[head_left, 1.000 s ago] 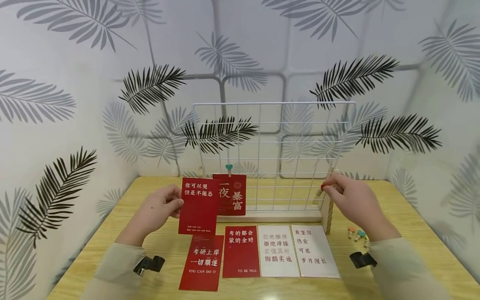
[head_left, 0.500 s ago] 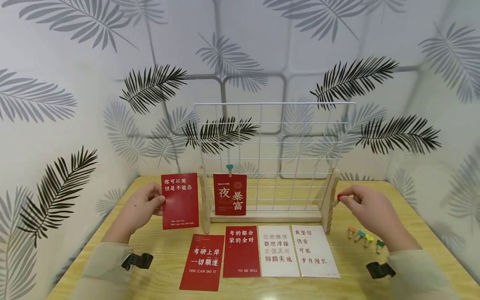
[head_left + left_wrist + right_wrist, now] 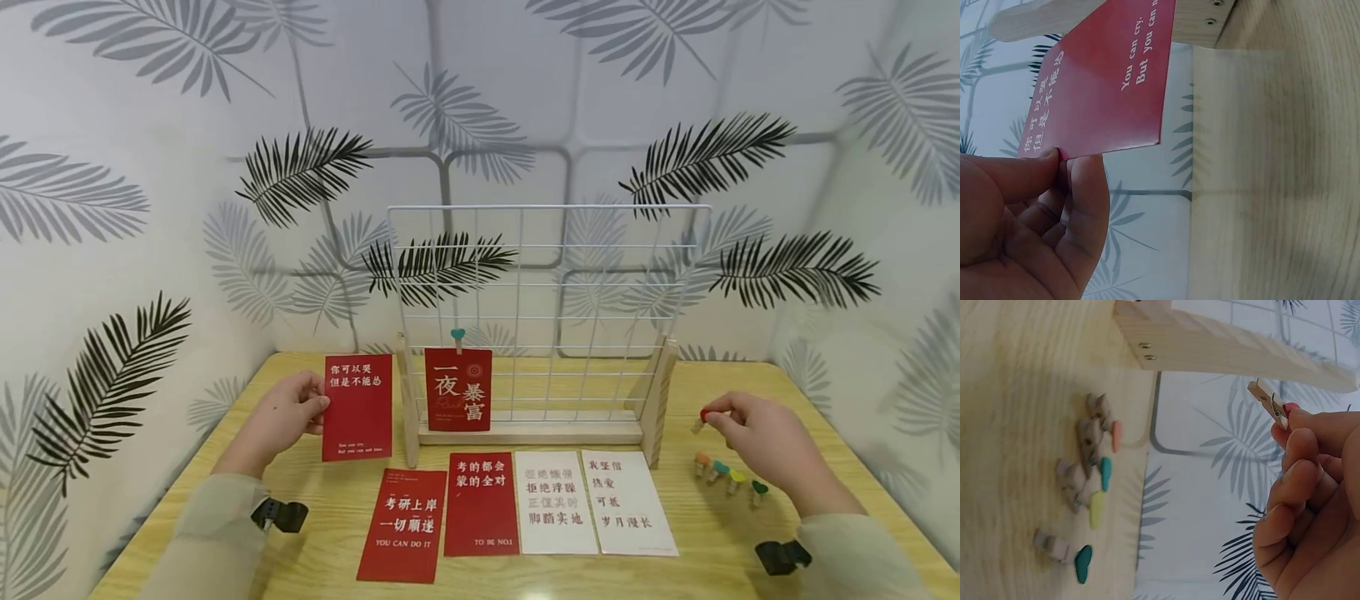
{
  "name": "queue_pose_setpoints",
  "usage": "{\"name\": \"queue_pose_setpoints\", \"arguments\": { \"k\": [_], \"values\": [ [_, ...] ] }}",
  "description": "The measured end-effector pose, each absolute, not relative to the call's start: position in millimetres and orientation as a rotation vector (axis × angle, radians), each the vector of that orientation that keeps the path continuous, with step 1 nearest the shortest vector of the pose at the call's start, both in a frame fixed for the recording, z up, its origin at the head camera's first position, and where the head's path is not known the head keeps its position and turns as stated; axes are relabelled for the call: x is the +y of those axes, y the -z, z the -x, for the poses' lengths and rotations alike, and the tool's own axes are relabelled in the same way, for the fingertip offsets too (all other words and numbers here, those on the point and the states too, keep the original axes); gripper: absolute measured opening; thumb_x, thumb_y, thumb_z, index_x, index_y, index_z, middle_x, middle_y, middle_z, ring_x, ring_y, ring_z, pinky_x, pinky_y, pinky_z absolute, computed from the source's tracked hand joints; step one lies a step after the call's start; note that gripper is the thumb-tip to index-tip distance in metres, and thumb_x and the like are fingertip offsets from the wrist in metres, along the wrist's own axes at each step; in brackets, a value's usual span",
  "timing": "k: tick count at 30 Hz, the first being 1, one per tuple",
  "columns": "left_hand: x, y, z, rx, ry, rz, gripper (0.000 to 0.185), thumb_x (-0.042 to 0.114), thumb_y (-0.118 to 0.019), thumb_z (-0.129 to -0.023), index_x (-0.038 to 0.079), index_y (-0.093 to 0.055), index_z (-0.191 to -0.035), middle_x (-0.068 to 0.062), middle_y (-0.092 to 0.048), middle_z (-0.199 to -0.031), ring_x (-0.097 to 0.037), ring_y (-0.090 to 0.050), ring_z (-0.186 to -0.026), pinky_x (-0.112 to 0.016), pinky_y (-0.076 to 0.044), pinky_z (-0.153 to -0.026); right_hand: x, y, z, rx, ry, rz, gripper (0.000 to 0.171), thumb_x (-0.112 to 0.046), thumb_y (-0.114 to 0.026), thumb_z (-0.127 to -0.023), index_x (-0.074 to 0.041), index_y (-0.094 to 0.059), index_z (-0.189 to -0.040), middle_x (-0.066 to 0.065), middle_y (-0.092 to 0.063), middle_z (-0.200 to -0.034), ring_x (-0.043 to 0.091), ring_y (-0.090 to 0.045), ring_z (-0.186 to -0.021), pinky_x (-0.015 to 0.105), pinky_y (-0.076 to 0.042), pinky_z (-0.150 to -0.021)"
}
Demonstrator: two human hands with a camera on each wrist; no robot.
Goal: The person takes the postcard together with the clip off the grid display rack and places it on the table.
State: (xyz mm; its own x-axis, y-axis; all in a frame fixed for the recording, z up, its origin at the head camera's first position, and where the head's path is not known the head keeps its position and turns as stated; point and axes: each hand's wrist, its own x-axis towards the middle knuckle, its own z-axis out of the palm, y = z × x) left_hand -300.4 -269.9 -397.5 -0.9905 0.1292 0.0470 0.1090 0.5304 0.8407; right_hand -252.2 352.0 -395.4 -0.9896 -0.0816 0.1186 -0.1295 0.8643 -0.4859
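Observation:
In the head view my left hand pinches the left edge of a red card with white lettering, held upright left of the rack. The left wrist view shows thumb and fingers on the edge of that card. Over at the right, my right hand holds a small wooden clothespin with a red top between thumb and forefinger. A white wire grid stands in a wooden base. Another red card hangs on its lower left from a clothespin with a teal heart.
Two red cards and two white cards lie in a row before the rack. Several clothespins with coloured tops lie on the wooden table below my right hand. A patterned wall stands behind.
My left hand has drawn the red card leftward, away from the hanging card. My right hand has moved right and lower with the red-topped clothespin, from the rack's right post to over the loose clothespins.

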Motion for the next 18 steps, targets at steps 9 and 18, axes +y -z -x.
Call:
{"name": "queue_pose_setpoints", "arguments": {
  "k": [9,18],
  "values": [
    [-264,409,319,2.783,-1.374,-0.127,0.005,0.003,-0.05,-0.105,-0.002,-0.053,-0.106,-0.014,-0.058,-0.091,-0.025,-0.061,-0.079,-0.042,-0.059,-0.073,363,413,260,-3.06,-0.837,-0.184,0.029,-0.032,-0.056,-0.105,-0.008,-0.069,-0.114,0.003,-0.064,-0.082,0.02,-0.055,-0.071,0.037,-0.042,-0.057],
    [-256,425,336,2.763,-1.295,-0.051,0.005,0.004,-0.051,-0.104,-0.001,-0.053,-0.104,-0.013,-0.058,-0.085,-0.022,-0.059,-0.072,-0.038,-0.057,-0.068,362,431,277,-3.114,-0.807,-0.259,0.021,-0.024,-0.059,-0.103,-0.008,-0.072,-0.107,0.003,-0.071,-0.095,0.018,-0.058,-0.073,0.038,-0.046,-0.064]
  ]
}}
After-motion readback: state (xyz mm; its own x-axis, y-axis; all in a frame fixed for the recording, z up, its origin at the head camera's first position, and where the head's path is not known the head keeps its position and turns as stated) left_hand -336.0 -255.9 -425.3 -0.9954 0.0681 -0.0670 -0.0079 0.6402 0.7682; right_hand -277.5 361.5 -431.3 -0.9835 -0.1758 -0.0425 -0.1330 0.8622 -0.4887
